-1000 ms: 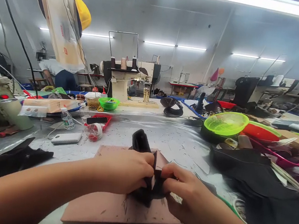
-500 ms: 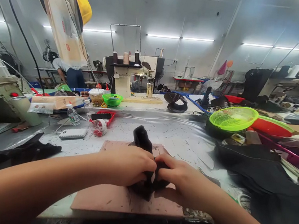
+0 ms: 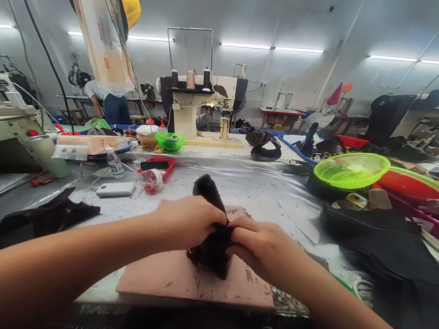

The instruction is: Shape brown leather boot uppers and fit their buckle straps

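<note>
A folded black piece of material (image 3: 214,254), leather or cloth, stands over the pinkish board (image 3: 149,278) on the bench in front of me. One narrow end of it sticks up past my hands. My left hand (image 3: 192,222) grips its upper left side with the fingers curled in. From the right, my right hand (image 3: 256,241) pinches its edge between thumb and fingers. The fingertips of both hands nearly meet at the fold. My left fingers partly hide the piece, so its full shape does not show.
Black material (image 3: 384,259) is heaped on the right, below a green basket (image 3: 350,170). On the left lie black scraps (image 3: 45,218), a white power bank (image 3: 115,189), a water bottle (image 3: 114,162) and a red tray (image 3: 169,169). A sewing machine (image 3: 186,112) stands beyond the bench.
Both hands have risen slightly and come closer together on the black piece. More of its lower part now shows beneath them. The view has shifted a little.
</note>
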{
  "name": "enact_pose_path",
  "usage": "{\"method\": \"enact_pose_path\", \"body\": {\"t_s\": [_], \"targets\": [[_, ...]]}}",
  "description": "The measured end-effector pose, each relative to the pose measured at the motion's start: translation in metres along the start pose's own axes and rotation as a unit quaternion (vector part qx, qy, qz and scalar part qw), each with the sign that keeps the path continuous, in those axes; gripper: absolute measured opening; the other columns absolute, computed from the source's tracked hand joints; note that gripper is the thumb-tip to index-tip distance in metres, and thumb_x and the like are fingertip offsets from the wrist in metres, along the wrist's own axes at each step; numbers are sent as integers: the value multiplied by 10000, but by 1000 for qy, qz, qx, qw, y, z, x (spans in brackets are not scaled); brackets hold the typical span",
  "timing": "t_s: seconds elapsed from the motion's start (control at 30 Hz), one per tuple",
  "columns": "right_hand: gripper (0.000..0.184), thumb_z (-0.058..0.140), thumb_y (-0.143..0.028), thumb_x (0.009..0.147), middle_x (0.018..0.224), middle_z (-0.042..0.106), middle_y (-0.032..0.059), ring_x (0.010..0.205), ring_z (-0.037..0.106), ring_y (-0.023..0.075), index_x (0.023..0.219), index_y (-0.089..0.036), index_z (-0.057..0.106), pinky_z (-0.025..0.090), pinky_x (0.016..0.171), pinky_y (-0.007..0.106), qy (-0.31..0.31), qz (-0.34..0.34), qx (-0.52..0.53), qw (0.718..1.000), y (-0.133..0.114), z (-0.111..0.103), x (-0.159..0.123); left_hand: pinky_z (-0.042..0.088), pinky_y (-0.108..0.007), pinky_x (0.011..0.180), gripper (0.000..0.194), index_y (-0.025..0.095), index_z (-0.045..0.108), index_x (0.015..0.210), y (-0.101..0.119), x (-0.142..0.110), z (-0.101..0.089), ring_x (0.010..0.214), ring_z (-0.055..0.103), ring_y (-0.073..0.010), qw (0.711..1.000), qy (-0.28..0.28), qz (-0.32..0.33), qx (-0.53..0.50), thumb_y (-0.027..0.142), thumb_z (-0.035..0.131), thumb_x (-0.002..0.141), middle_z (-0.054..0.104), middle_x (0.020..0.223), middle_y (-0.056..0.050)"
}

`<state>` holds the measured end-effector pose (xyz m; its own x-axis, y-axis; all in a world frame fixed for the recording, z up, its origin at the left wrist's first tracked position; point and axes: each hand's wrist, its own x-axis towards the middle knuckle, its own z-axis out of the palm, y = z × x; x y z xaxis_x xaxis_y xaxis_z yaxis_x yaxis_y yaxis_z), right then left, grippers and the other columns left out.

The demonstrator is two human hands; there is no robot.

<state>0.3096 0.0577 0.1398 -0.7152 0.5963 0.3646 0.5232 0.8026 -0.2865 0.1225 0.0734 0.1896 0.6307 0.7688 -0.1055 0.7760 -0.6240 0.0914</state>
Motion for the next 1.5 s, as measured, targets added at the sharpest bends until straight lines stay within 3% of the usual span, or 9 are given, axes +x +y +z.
{"method": "enact_pose_path", "body": {"t_s": [0.13,0.23,0.47,0.8,1.0,1.1,1.2,1.3,1.5], "targets": [[111,536,-209,829,870,570,46,794,561,155,727,-182,570,438,692,255,9,8,11,1000,-1,0,7,356,-234,542,201,202,622,734,-2,-6,-6,634,558,-156,1000,1,-12,16,173,423,736,625,695,-11],[89,560,-218,815,868,570,44,768,558,156,735,-178,559,432,664,260,-7,44,-7,999,-2,1,12,312,-232,461,167,185,601,708,-1,-11,-13,562,529,-144,999,-34,4,-5,204,435,704,590,629,-5],[111,583,-243,804,754,575,16,681,534,158,741,-171,527,378,583,258,-16,105,-49,993,-4,5,18,299,-245,443,310,198,610,755,2,-14,-9,617,577,-206,998,-26,-23,54,491,590,655,606,639,-20],[125,533,-230,833,759,594,27,688,535,155,725,-168,524,354,589,254,-25,124,-53,990,-11,1,21,376,-276,510,249,224,645,774,0,-12,2,689,616,-261,994,18,-59,88,451,557,719,644,699,-46],[132,505,-238,847,781,608,43,732,545,165,746,-161,543,373,629,259,-14,143,-46,989,-12,8,21,347,-261,503,224,213,641,743,-1,-9,6,666,607,-235,994,31,-49,89,409,534,751,639,683,-41],[177,505,-262,841,724,600,41,695,544,167,695,-167,539,384,626,272,24,145,-27,989,-13,9,20,324,-246,503,181,202,625,689,-2,-14,1,609,566,-184,997,40,-41,56,326,520,769,603,629,-15],[216,568,-332,795,820,624,60,746,566,175,651,-174,534,412,678,291,99,101,91,986,-6,5,20,355,-239,617,159,181,586,618,-4,-24,-9,507,456,-103,998,49,21,-16,232,539,761,528,526,38],[267,642,-423,713,1071,574,92,932,556,207,689,-165,578,426,778,306,77,11,299,951,7,5,22,336,-248,752,154,168,577,606,-11,-36,-15,528,415,-86,992,74,41,-93,198,553,755,508,495,58],[297,606,-437,735,764,566,18,751,551,159,808,-149,605,453,697,285,25,-14,512,859,16,30,29,319,-243,773,123,168,618,661,-24,-50,-8,626,443,-103,972,76,20,-222,231,565,753,581,585,47]]}}
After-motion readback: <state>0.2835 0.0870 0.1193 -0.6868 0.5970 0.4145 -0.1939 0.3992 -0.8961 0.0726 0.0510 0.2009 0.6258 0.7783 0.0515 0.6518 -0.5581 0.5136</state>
